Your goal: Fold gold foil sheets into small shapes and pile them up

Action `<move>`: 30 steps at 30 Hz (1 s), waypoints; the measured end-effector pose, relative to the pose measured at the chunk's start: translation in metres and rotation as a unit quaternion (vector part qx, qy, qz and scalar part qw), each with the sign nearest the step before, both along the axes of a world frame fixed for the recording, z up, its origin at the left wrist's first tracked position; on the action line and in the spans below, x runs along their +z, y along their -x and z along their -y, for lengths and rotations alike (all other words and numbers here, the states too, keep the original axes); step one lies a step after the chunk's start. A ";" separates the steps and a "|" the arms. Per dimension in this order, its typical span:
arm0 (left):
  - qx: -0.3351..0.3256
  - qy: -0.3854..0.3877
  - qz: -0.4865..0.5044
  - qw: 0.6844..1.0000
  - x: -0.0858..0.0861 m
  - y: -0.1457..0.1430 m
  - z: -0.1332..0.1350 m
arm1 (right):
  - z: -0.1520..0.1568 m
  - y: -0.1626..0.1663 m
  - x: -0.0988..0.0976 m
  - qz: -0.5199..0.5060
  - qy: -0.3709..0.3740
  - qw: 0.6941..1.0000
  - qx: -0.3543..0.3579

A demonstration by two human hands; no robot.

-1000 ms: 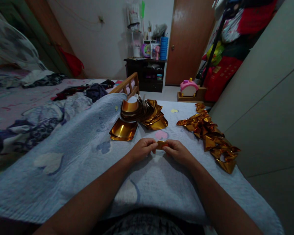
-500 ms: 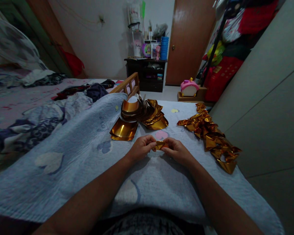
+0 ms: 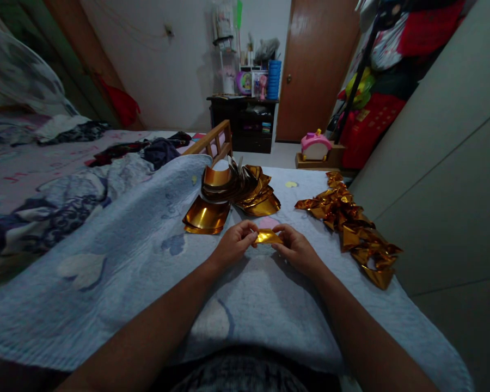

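While the broad blue quilt [image 3: 139, 250] is left as it was a second ago, the visible change is confined to its middle, where both hands are at work. From the near edge, both forearms are stretched forward and brought inward, the left forearm [image 3: 167, 305] from near left and the right forearm [image 3: 355, 299] from near right. The heap of crumpled gold foil [image 3: 353, 237] along the right side and the fanned gold sheets [image 3: 206, 214] at far left of the hands have not been disturbed. The left hand [image 3: 237, 240] and right hand [image 3: 293, 245] have been raised slightly toward the far side and are kept just apart, palms turned inward, fingers curled. Between them the gold foil piece [image 3: 267, 236] is held, near the pink heart [image 3: 268, 222] printed on the quilt. Its left end is pinched by the left thumb and fingers; its right corner is taken between the right thumb and forefinger, though how firmly cannot be told. Where a small, darker face was shown half a second ago, a longer, brighter face is now exposed; by that, the piece is judged to be turned or opened out, still in handling. Its finer creases cannot be made out.
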State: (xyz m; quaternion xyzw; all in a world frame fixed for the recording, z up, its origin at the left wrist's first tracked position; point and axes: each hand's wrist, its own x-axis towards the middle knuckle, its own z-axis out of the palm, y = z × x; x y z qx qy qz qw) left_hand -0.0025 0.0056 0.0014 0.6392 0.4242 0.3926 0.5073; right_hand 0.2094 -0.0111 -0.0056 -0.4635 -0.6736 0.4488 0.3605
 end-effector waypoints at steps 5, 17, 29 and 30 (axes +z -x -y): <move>-0.010 0.004 -0.036 0.999 0.000 0.001 0.001 | 0.002 0.002 0.003 0.030 -0.026 0.999 -0.011; -0.021 -0.019 -0.096 0.995 0.003 0.002 0.003 | 0.004 0.001 0.006 0.084 -0.050 0.995 0.013; -0.019 -0.045 -0.090 0.995 0.000 0.001 0.002 | 0.004 0.002 0.005 0.088 -0.055 0.995 0.006; -0.018 -0.050 -0.096 0.994 0.001 0.001 0.002 | 0.004 0.001 0.005 0.090 -0.054 0.994 0.008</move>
